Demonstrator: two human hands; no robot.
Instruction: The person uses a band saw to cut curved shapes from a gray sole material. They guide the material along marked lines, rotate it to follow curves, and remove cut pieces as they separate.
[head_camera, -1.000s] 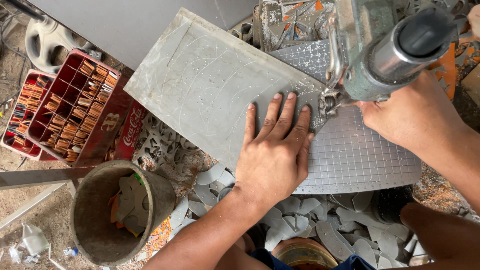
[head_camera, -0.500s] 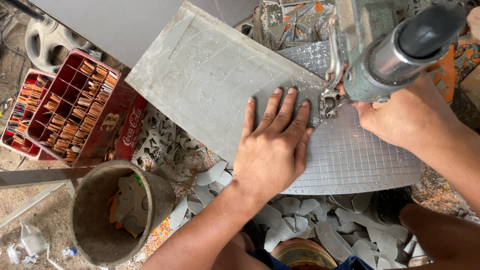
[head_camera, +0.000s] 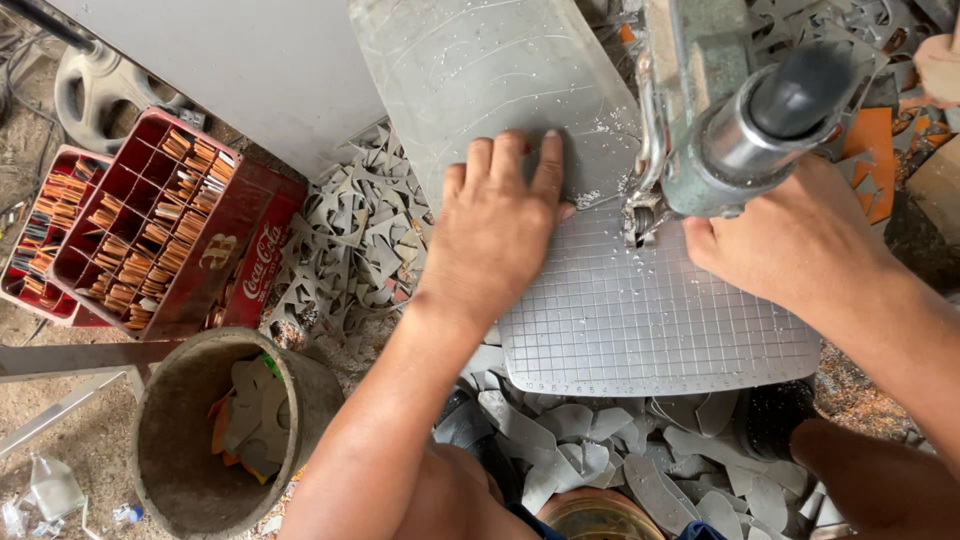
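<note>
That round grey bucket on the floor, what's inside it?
The round grey bucket holds flat cut-off scraps, mostly grey with some orange and a bit of green. They lie against one side; whatever is beneath them is covered.

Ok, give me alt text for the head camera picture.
A left hand presses a grey sheet flat on a gridded saw table, while the right hand rests beside the blade under the saw's motor. Grey offcuts, a red crate and a bucket surround them.

right hand (head_camera: 800, 240) fingers hidden – saw (head_camera: 745, 120) top cropped
</note>
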